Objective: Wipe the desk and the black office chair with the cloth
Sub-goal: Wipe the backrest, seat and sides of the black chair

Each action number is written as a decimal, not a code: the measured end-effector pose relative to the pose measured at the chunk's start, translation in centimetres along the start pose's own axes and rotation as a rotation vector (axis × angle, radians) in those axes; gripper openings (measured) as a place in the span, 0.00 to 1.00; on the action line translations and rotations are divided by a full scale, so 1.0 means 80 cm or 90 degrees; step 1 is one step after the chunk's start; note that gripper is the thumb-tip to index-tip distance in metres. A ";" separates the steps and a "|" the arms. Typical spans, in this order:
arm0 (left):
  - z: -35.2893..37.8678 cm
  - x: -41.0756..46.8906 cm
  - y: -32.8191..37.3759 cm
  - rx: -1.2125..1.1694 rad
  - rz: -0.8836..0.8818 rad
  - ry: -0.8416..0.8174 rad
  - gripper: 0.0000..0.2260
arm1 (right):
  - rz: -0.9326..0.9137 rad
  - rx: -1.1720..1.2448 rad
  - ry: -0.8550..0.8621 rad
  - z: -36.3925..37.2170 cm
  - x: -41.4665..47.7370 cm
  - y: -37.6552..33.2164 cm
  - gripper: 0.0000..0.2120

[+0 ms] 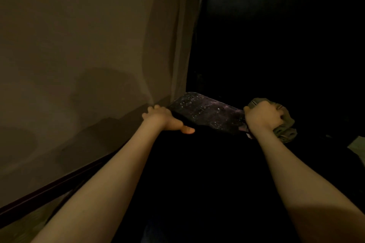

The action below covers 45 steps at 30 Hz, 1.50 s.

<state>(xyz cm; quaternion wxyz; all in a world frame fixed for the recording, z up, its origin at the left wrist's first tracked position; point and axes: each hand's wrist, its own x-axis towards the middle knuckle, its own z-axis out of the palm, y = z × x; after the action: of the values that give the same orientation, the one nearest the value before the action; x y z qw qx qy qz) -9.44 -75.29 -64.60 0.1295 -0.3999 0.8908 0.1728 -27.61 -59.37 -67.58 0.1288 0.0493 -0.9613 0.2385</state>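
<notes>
Head view looks down along two bare forearms into a very dim corner, where much of the right and lower part is lost in blackness. The left hand grips the left end of a flat black pad. Its fingers curl over the far edge and the thumb stretches out along the near side. The pad is dotted with pale flecks and runs slantwise from the left hand down to the right hand. It looks like a piece of the black office chair, though which piece cannot be told in this light. The right hand is closed into a fist around the cloth, a grey-green rag bunched into a wad. The rag bulges out beyond the knuckles and below the heel of the hand. Fist and cloth sit at the right end of the pad, and the cloth appears to touch it, but the exact contact is hidden by the hand. A plain beige wall fills the upper left, with soft shadows of the arms cast on it. A dark skirting board runs along its foot, and a strip of wooden floor shows beneath that in the lower left corner. At the far right edge lies a small pale patch, too dim to identify.
</notes>
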 end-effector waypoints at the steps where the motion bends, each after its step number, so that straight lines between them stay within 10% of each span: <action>1: 0.000 0.000 -0.002 0.003 0.009 -0.001 0.53 | -0.007 0.004 -0.009 0.007 -0.002 -0.017 0.22; 19: 0.017 0.013 -0.002 0.020 0.019 0.066 0.36 | -0.223 0.265 -0.328 0.081 -0.077 -0.261 0.27; 28: 0.000 0.002 -0.002 -0.009 -0.007 0.003 0.50 | -0.146 0.343 -0.148 -0.017 -0.014 -0.178 0.26; 38: 0.007 -0.010 -0.006 -0.022 0.017 0.020 0.51 | -0.095 -0.004 -0.043 -0.071 -0.030 0.067 0.26; 45: -0.005 0.008 -0.027 -0.177 0.058 -0.058 0.49 | -0.035 0.028 -0.055 -0.004 -0.073 -0.042 0.24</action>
<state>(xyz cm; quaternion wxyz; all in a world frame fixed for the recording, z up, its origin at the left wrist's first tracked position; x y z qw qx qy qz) -8.28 -77.22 -64.96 0.1048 -0.3652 0.8686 0.3181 -21.38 -61.98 -67.45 0.0927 0.0891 -0.9588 0.2533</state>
